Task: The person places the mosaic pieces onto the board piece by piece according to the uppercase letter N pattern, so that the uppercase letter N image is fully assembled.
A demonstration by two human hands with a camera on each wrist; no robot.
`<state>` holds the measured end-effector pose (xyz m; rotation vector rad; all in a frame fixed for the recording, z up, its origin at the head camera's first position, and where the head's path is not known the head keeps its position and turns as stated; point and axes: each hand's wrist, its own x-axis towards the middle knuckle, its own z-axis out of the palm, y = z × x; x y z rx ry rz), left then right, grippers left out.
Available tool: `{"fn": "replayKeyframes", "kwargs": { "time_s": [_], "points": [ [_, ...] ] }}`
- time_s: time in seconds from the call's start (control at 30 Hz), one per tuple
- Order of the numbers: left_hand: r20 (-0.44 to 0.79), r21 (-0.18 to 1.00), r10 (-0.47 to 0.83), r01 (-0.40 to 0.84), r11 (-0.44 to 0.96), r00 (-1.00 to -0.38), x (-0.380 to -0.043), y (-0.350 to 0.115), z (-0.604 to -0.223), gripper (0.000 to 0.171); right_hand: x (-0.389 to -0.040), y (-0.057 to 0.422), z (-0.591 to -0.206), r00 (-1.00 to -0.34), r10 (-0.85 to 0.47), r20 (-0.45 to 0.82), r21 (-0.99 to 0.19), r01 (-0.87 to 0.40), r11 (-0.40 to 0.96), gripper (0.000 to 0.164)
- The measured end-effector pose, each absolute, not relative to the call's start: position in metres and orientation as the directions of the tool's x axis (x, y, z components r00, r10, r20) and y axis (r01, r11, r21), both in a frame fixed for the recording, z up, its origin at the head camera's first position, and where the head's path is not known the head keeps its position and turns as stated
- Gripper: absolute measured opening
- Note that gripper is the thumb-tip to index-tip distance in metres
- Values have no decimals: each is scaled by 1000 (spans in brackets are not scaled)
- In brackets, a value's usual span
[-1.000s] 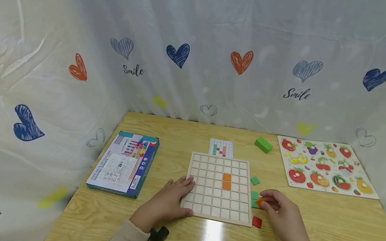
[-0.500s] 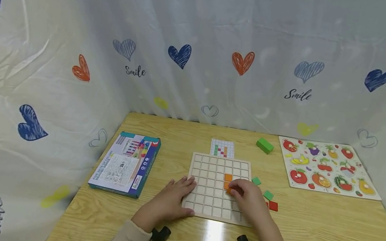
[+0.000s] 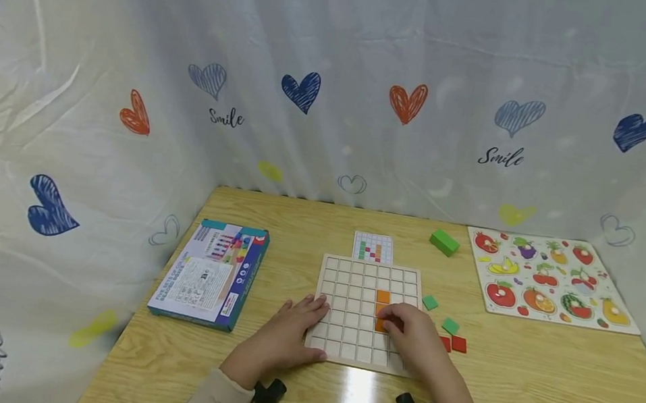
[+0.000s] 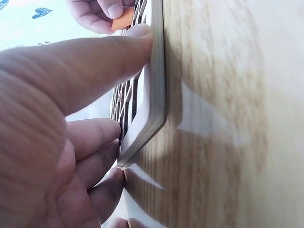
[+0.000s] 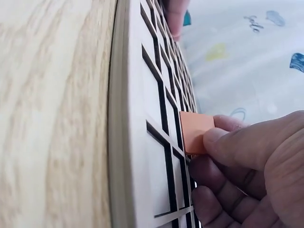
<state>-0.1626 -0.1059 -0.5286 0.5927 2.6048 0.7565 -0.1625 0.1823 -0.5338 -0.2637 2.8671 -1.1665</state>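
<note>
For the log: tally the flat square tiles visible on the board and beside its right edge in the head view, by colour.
Orange tiles: 3, one pinched by the right hand
Green tiles: 2
Red tiles: 2
Total: 7

I've got a wooden tabletop carrying a box, grid board, card, green block, loose tiles, and there, the fruit puzzle!
</note>
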Motion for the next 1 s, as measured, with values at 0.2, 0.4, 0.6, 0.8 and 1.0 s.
{"fn": "replayKeyframes", "kwargs": {
  "time_s": [0.2,0.4,0.6,0.8,1.0],
  "points": [
    [-223,559,485,296,774,-846,-163,-106,-529,90,-163,181,-535,-985,-168,40,-683,-150,715,18],
    [-224,567,485,291,770,-845,-163,-106,-527,90,-163,179,-535,-983,-174,52,-658,-164,735,17],
    [-227,568,484,289,770,-845,-163,-106,-526,91,-161,178,-537,-982,-176,65,-633,-177,754,17],
    [-225,566,484,291,771,-846,-163,-106,-528,91,-160,177,-537,-983,-169,70,-639,-174,750,16],
    [-222,574,484,288,767,-846,-162,-106,-530,92,-152,186,-531,-988,-132,78,-678,-150,720,18]
  ]
}}
